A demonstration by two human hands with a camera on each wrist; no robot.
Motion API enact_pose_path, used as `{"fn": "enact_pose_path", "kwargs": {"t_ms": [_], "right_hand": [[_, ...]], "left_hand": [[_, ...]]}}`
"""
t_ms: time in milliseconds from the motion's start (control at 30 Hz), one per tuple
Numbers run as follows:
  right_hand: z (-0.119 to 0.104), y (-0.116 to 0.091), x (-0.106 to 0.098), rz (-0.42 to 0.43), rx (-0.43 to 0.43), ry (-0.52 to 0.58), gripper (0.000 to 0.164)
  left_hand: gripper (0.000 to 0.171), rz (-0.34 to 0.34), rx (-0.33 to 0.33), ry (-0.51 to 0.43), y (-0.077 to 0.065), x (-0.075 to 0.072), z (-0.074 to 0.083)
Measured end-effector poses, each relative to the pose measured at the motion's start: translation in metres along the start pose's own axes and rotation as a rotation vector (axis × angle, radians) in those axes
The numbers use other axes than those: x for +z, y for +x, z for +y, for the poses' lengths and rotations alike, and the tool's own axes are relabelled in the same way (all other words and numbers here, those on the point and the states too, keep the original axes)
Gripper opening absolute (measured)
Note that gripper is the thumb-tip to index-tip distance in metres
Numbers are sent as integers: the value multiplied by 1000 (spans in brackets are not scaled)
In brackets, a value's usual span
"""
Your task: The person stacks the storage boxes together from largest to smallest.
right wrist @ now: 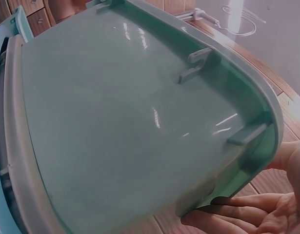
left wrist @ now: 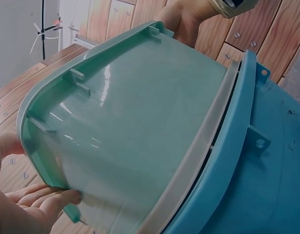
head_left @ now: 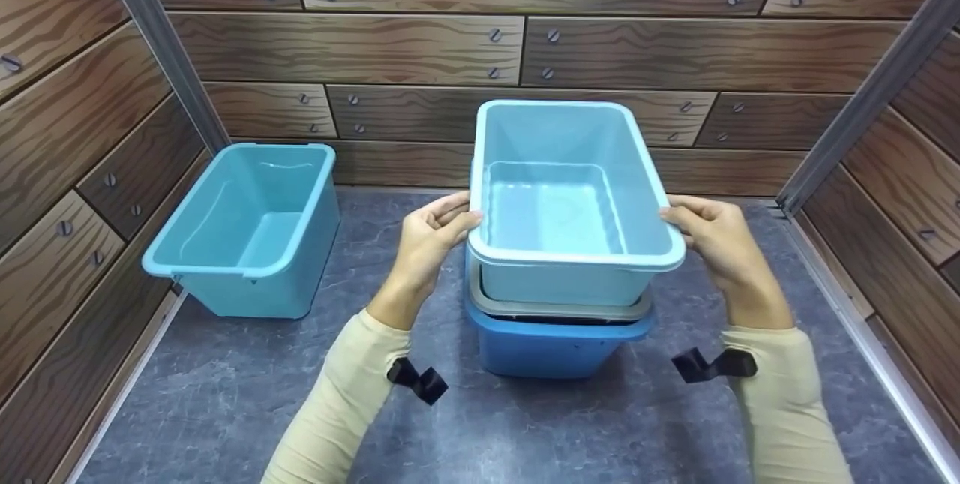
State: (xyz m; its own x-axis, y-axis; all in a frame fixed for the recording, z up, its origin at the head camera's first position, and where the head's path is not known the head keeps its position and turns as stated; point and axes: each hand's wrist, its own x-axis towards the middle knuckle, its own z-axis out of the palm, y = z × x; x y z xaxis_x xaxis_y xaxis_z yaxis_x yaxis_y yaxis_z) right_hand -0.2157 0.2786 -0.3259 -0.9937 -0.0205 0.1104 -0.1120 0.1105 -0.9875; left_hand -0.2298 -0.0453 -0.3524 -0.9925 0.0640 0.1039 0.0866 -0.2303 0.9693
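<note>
A pale aqua plastic bin (head_left: 562,281) sits tilted above a grey bin (head_left: 562,311), its lower part inside the grey rim. The grey one is nested in a blue bin (head_left: 536,353) standing on the floor. My left hand (head_left: 421,244) grips the aqua bin's left rim, thumb on top and fingers underneath. On the opposite rim, my right hand (head_left: 712,232) holds on the same way. Both wrist views show fingers (left wrist: 57,202) curled under the lip, with the aqua wall (right wrist: 115,122) rising out of the grey rim.
To the left stands a separate turquoise bin (head_left: 251,293), upright on the dark grey floor (head_left: 487,431). Wood-patterned walls (head_left: 420,49) enclose the space on the left, back and right, with metal posts (head_left: 161,41) at the corners.
</note>
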Motion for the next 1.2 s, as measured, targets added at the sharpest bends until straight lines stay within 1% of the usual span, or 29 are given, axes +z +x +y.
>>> {"fn": "enact_pose_path", "kwargs": {"t_ms": [167, 267, 500, 700, 967, 1200], "right_hand": [[1, 1, 0, -1, 2, 2, 19], [2, 2, 0, 5, 5, -9, 19], [5, 4, -1, -4, 30, 20, 22], [8, 4, -2, 4, 48, -21, 15], [10, 3, -2, 1, 56, -39, 30], [12, 3, -1, -12, 66, -57, 48]], "left_hand": [[48, -1, 0, 21, 0, -1, -1], [48, 1, -1, 14, 1, -1, -2], [47, 6, -2, 4, 2, 0, -4], [47, 7, -9, 16, 2, 0, -6], [47, 6, -17, 12, 2, -1, -8], [46, -7, -7, 7, 2, -3, -12]]}}
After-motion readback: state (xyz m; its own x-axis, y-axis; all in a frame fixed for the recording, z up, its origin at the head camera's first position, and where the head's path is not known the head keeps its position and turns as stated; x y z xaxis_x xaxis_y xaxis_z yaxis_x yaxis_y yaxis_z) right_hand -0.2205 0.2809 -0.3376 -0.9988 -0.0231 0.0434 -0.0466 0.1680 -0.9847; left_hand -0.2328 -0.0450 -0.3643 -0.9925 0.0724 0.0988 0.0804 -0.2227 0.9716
